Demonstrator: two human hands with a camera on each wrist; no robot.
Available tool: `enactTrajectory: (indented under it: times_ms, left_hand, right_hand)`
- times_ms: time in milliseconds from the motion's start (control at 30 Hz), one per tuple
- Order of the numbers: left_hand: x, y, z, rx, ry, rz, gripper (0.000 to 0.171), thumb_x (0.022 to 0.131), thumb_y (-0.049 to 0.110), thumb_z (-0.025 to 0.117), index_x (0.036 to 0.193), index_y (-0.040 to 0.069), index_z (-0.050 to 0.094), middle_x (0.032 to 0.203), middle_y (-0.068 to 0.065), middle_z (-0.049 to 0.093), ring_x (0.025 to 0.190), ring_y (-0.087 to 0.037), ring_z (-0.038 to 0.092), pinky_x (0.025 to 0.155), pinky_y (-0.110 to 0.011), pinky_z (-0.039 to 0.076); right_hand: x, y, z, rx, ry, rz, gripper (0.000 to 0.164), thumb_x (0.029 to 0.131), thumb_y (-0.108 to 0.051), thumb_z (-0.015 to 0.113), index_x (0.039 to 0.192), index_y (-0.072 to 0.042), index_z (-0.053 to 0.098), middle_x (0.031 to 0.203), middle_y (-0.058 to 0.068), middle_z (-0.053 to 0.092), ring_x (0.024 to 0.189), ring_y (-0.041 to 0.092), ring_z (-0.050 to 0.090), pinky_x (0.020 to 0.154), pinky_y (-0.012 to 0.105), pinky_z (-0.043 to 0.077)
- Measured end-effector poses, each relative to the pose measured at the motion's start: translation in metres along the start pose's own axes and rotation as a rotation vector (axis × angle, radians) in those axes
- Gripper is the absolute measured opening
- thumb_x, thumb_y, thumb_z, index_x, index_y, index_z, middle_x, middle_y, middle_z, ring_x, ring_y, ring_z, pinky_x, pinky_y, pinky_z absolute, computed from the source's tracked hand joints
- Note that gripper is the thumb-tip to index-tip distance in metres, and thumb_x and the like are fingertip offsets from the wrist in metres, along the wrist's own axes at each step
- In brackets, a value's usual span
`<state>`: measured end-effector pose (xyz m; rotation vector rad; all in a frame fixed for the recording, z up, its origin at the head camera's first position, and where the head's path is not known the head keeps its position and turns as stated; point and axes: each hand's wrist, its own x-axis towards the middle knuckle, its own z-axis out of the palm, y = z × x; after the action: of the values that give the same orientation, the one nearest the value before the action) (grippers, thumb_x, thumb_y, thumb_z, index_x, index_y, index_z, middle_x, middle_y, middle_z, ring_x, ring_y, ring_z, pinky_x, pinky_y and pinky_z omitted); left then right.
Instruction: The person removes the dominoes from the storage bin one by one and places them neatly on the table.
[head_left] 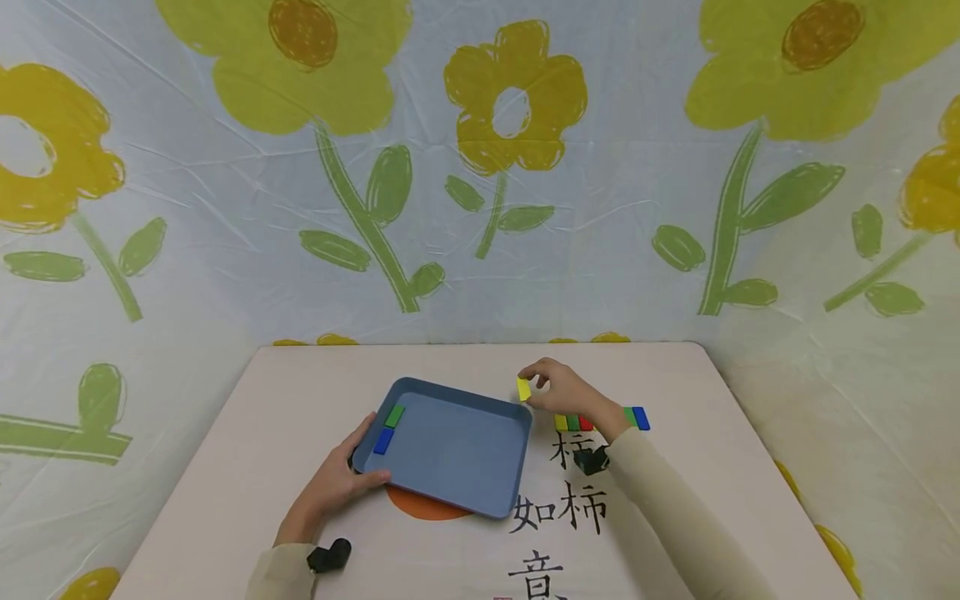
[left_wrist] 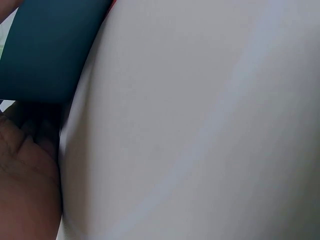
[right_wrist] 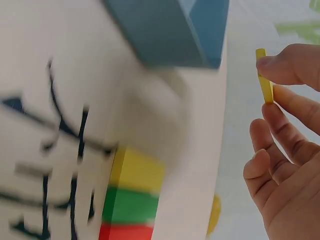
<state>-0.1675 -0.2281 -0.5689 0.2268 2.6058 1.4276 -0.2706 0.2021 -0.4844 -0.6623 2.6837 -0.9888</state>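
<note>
Between thumb and fingers, my right hand [head_left: 561, 388] pinches a thin yellow block [head_left: 523, 388], just off the far right corner of a blue-grey tray [head_left: 457, 454]. The right wrist view shows this yellow block [right_wrist: 265, 76] edge-on, its other fingers loosely curled. My left hand [head_left: 337, 479] grips the tray's left end, thumb on the near rim. In the left wrist view, part of that hand [left_wrist: 27, 175] lies against the tray's dark underside [left_wrist: 47, 55]. Inside the tray, a green block [head_left: 394, 416] and a blue block [head_left: 384, 441] sit along the left wall.
A row of coloured blocks stands right of the tray, with yellow [head_left: 561, 422], red [head_left: 585, 423] and blue [head_left: 641, 418] ones visible; my right wrist hides its middle. Black brush characters [head_left: 582, 507] and an orange shape [head_left: 431, 505] mark the pale table [head_left: 225, 467]. A flowered sheet [head_left: 600, 275] hangs behind.
</note>
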Motion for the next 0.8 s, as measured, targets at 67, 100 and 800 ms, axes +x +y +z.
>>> enactTrajectory:
  times_ms: [67,100,800]
  left_hand:
    - [0.000,0.000,0.001,0.003,-0.002,-0.002,0.106,0.083,0.035,0.085,0.166,0.025,0.020,0.171,-0.013,0.023,0.157,-0.045,0.020,0.121,-0.072,0.020]
    - [0.000,0.000,0.001,0.005,-0.004,-0.002,0.106,0.083,0.035,0.085,0.166,0.025,0.019,0.171,-0.013,0.022,0.157,-0.045,0.020,0.121,-0.072,0.020]
    - [0.001,-0.002,-0.001,0.011,-0.006,-0.011,0.106,0.084,0.037,0.084,0.166,0.030,0.018,0.172,-0.013,0.021,0.156,-0.046,0.019,0.120,-0.073,0.020]
  right_hand:
    - [-0.006,0.009,-0.007,0.001,0.008,0.014,0.045,0.091,-0.015,0.074,0.134,-0.008,0.066,0.136,0.013,0.060,0.111,0.028,0.059,0.084,0.041,0.057]
    - [-0.010,0.014,-0.010,0.000,0.014,0.022,0.044,0.091,-0.014,0.073,0.134,-0.008,0.066,0.136,0.014,0.060,0.111,0.029,0.059,0.086,0.042,0.057]
    - [-0.086,0.104,-0.044,-0.077,0.191,0.179,0.045,0.084,-0.007,0.070,0.128,0.002,0.067,0.127,0.023,0.062,0.107,0.038,0.062,0.081,0.046,0.056]
